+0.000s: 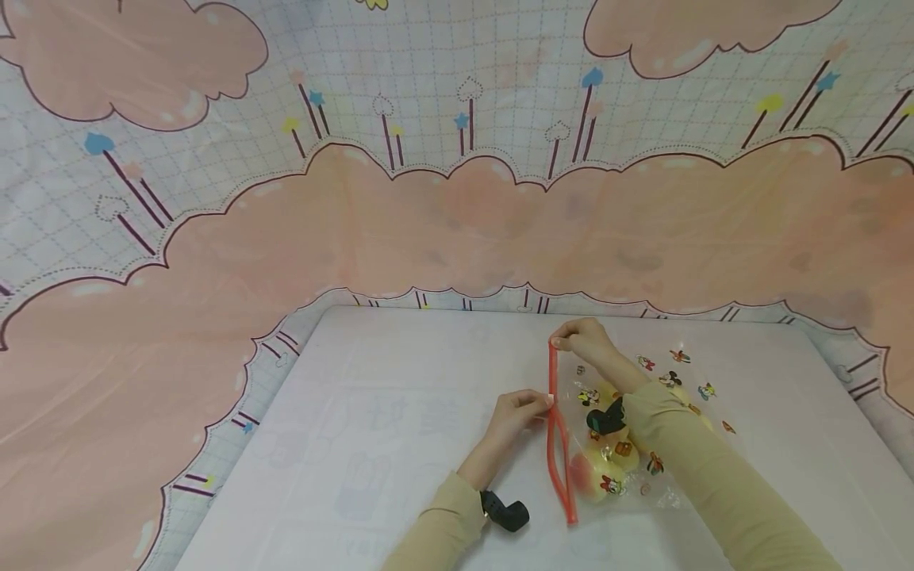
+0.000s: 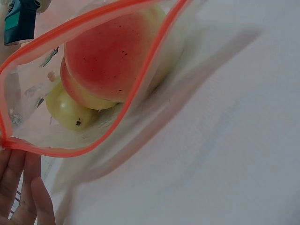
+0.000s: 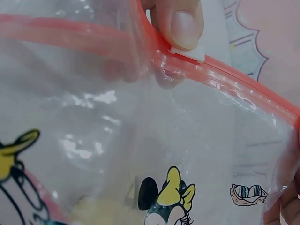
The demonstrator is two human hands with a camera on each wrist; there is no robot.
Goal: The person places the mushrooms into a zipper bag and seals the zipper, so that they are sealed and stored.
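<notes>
The bag (image 1: pixel 628 428) is clear, glossy plastic film, crinkled and printed with cartoon figures; its red zip strip (image 1: pixel 555 428) looks like smooth, thicker plastic. The fruit (image 2: pixel 110 61) inside has smooth, faintly speckled skin. The counter (image 1: pixel 400 412) is matt white; the backdrop (image 1: pixel 457 222) at 12 o'clock looks like printed cloth.

White desk (image 1: pixel 400 412) w/ faint print; pink cloud-pattern cloth backdrop (image 1: pixel 457 230) behind far edge & hanging along left/right edges.

Both arms reached forward in beige sleeves. The left hand (image 1: pixel 516 411) pinched with curled fingers (image 3: pixel 180 21), nearer than the right hand (image 1: pixel 581 337), which pinched farther away, wrist bent.
</notes>
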